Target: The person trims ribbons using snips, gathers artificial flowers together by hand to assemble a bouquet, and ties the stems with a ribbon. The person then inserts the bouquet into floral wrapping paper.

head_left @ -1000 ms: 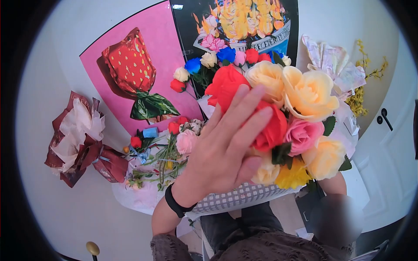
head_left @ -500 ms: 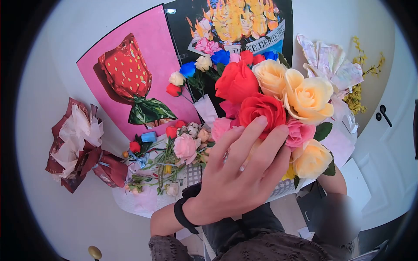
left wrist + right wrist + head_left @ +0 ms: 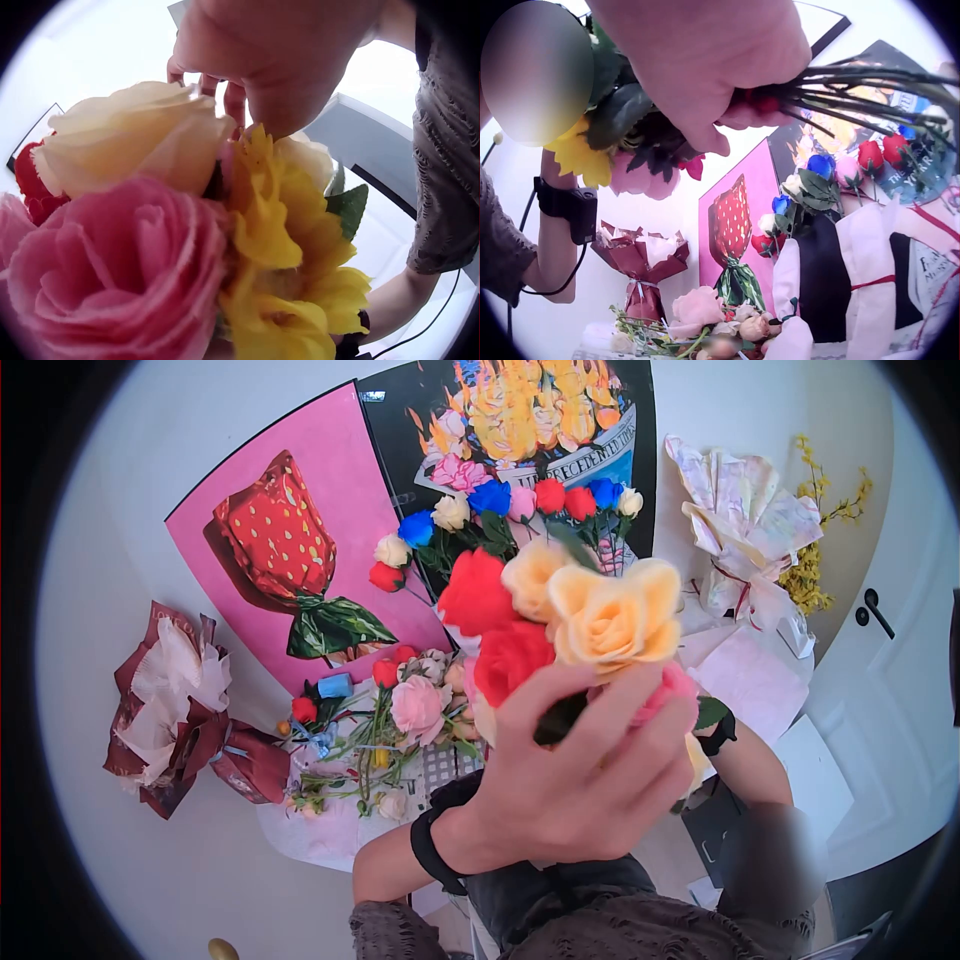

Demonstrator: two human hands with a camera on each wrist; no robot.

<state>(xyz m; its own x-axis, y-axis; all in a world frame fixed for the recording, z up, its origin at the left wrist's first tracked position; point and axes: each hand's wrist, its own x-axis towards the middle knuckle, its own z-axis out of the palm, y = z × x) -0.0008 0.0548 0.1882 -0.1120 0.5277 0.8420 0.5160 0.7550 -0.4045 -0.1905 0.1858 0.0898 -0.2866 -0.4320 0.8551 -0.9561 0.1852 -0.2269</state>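
A bouquet of large red, cream and pink artificial roses point(image 3: 615, 622) is held up in front of the body. My left hand point(image 3: 585, 785) lies over its near side, fingers spread and slightly bent against the blooms. The left wrist view shows a pink rose point(image 3: 120, 270), a cream rose point(image 3: 135, 142) and a yellow flower point(image 3: 289, 247) close up, with the left hand point(image 3: 262, 60) above them. In the right wrist view my right hand point(image 3: 720, 60) grips the bundled green stems point(image 3: 855, 94) below the blooms. The head view hides that hand behind the bouquet.
Loose small flowers point(image 3: 418, 710) lie on the table at left. A dark red wrapped bouquet point(image 3: 180, 710) is beyond its left side. Smaller roses point(image 3: 490, 497) stand at the back before two posters point(image 3: 350, 530). A pale wrapped bouquet point(image 3: 745, 530) stands at right.
The bouquet has moved left and turned in the head view, uncovering the pale wrapping and the small roses behind. My left hand first drew down off the red blooms, then shifted slightly right.
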